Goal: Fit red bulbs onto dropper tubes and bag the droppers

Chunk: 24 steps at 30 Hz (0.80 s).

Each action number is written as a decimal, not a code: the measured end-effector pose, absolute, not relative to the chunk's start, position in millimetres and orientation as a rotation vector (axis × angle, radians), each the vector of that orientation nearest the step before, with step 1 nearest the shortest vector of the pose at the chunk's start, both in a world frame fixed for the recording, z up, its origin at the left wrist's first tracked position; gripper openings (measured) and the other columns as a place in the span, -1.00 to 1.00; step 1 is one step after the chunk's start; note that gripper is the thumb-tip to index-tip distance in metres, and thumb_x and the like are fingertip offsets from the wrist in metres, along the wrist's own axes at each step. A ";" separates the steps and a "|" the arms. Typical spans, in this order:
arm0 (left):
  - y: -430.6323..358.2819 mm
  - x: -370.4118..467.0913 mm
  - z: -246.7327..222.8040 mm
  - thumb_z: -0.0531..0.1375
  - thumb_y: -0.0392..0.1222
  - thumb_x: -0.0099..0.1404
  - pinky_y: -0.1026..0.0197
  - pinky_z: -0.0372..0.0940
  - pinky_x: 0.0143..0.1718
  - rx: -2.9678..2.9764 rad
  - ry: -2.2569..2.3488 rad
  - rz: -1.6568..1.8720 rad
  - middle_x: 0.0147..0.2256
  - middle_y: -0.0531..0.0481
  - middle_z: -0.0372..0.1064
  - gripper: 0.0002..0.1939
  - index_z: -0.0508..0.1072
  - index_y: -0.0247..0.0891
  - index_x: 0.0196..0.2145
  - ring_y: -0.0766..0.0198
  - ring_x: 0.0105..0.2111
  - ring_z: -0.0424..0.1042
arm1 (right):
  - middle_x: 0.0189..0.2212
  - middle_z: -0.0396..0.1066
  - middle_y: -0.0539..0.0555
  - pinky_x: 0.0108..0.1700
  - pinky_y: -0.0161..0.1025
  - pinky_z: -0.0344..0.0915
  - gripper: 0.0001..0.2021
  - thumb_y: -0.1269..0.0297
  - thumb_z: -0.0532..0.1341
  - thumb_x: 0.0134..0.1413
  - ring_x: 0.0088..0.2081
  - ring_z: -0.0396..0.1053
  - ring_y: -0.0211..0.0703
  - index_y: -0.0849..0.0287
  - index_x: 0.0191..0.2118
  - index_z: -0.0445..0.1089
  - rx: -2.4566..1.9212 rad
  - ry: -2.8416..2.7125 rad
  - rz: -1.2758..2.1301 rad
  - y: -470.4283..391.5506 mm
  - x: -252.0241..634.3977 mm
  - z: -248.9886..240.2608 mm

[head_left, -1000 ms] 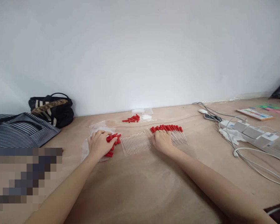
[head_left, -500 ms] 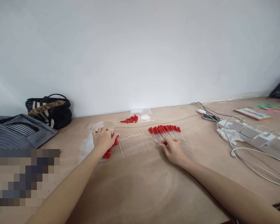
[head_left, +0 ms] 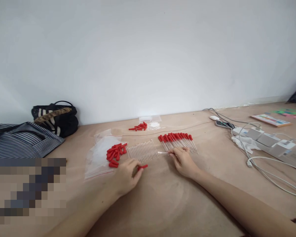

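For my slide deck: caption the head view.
Left hand holds a red cap, right hand a clear tube, near red-capped tubes.

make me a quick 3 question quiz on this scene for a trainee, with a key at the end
1. What is pinched between the thumb and fingers of the left hand?
2. True or false: the red-topped droppers lie to the right of the row of bare tubes.
3. What does the right hand hold?
A. A charging cable
B. A single clear tube
C. A striped bag

Key: 1. A red dropper bulb; 2. True; 3. B
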<state>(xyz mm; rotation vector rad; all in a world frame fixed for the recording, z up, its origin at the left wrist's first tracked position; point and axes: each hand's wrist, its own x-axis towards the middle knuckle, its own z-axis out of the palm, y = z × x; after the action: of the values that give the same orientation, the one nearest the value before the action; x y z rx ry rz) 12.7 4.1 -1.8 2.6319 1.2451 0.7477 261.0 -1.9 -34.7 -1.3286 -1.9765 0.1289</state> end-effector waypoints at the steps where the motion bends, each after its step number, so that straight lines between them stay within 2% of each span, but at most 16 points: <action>1: -3.4 15.7 -5.4 0.04 -0.26 0.16 0.24 0.22 -0.41 2.603 1.205 0.725 -0.48 0.01 0.35 -0.88 0.37 -0.24 -0.45 0.26 -0.46 0.34 | -0.44 0.38 0.01 -0.14 -0.14 0.00 -0.83 0.44 -0.03 0.09 -0.38 0.31 -0.22 0.17 -0.31 0.29 -1.317 -1.979 0.149 -2.1 260.3 -35.5; 6: -11.7 24.2 -13.3 0.08 -0.25 0.13 0.22 0.25 -0.35 2.430 1.222 0.747 -0.36 -0.03 0.38 -0.82 0.43 -0.22 -0.31 0.25 -0.38 0.37 | -0.44 0.38 0.05 -0.20 -0.16 0.09 -0.82 0.43 -0.05 0.09 -0.38 0.29 -0.20 0.19 -0.27 0.26 -1.245 -2.011 0.204 -4.9 255.9 -38.9; 11: -3.6 29.2 -17.8 0.09 -0.21 0.15 0.24 0.24 -0.38 2.283 1.258 0.744 -0.41 0.01 0.37 -0.85 0.46 -0.21 -0.40 0.26 -0.42 0.36 | -0.37 0.37 0.08 -0.21 -0.18 0.10 -0.63 0.54 -0.09 0.07 -0.35 0.30 -0.22 0.16 -0.03 0.22 -1.165 -2.089 0.190 -12.0 250.2 -36.5; 14: -1.9 32.3 -20.7 0.07 -0.18 0.17 0.26 0.24 -0.42 2.104 1.264 0.833 -0.44 0.04 0.38 -0.86 0.41 -0.23 -0.38 0.28 -0.45 0.35 | -0.39 0.37 0.05 -0.22 -0.19 0.07 -0.67 0.49 -0.06 0.10 -0.35 0.31 -0.23 0.11 -0.07 0.28 -1.174 -2.094 0.241 -16.9 243.8 -34.9; 18: -0.4 34.0 -24.8 0.07 -0.18 0.18 0.27 0.26 -0.38 1.920 1.173 0.920 -0.42 0.04 0.38 -0.87 0.36 -0.24 -0.35 0.29 -0.42 0.37 | -0.37 0.41 0.05 -0.21 -0.18 0.02 -0.75 0.39 -0.02 0.14 -0.31 0.33 -0.22 0.09 -0.15 0.34 -1.219 -2.041 0.283 -21.3 233.2 -33.7; 24: 0.1 33.2 -28.9 0.09 -0.15 0.17 0.25 0.27 -0.34 1.837 1.131 0.955 -0.40 0.02 0.37 -0.85 0.35 -0.26 -0.33 0.28 -0.39 0.37 | -0.37 0.42 0.04 -0.22 -0.20 0.00 -0.75 0.38 -0.01 0.15 -0.31 0.33 -0.24 0.08 -0.15 0.35 -1.241 -2.019 0.308 -24.6 223.6 -31.8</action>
<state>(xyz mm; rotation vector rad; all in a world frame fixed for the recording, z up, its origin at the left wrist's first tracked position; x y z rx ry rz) 33.2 0.1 -28.9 1.8375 1.1313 0.9551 223.6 -24.6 -31.8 -1.2410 -2.0191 0.3083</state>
